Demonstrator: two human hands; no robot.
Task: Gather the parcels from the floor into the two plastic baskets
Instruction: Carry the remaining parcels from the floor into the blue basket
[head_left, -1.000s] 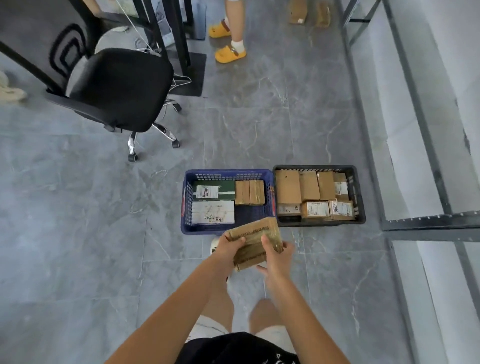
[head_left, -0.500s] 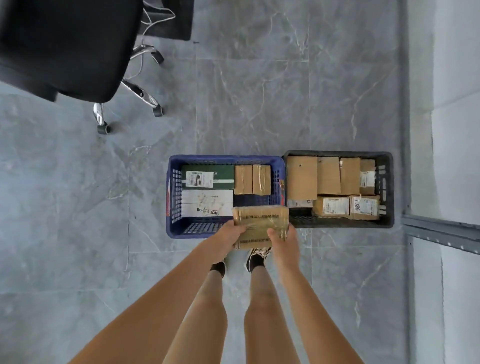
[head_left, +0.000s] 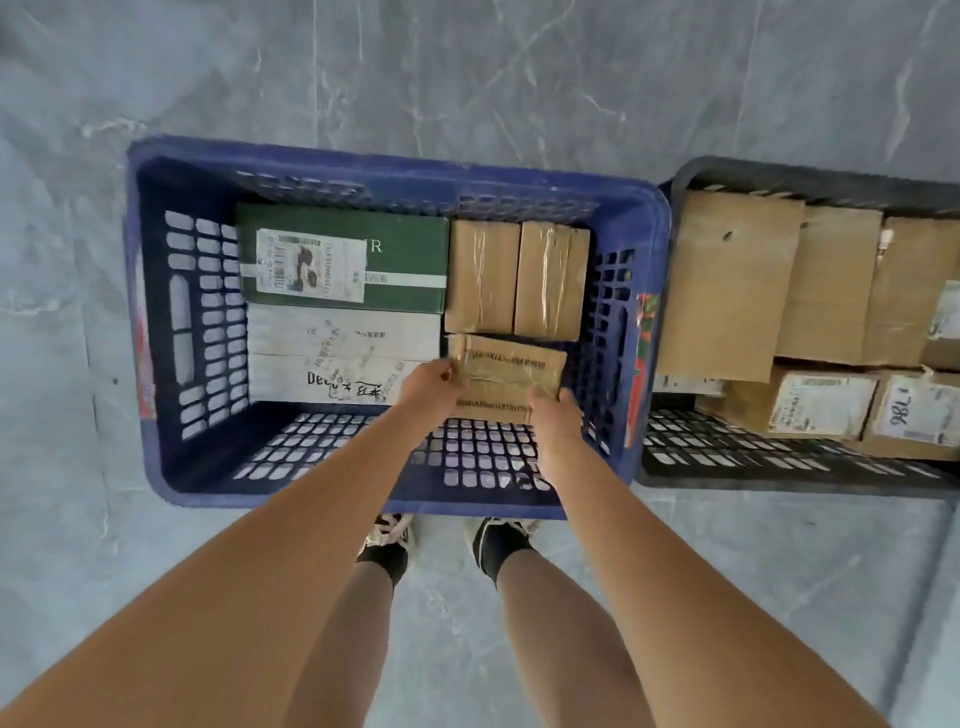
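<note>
Two shoes (head_left: 447, 538) stand on grey marbled floor tiles (head_left: 727, 597), toes at the near rim of the blue basket (head_left: 322, 501), a perforated plastic crate. Inside it, left hand (head_left: 428, 387) and right hand (head_left: 558, 418) grip a flat taped brown parcel (head_left: 506, 371) by its near corners, low beside a white box (head_left: 337, 343). Farther: green box (head_left: 395, 249), two taped cartons (head_left: 517, 280); black basket (head_left: 779, 473) touching on the right, cardboard parcels inside.

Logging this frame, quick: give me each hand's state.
Left hand: grips the left end of the brown parcel inside the blue basket.
Right hand: grips the same parcel's right end.
</note>
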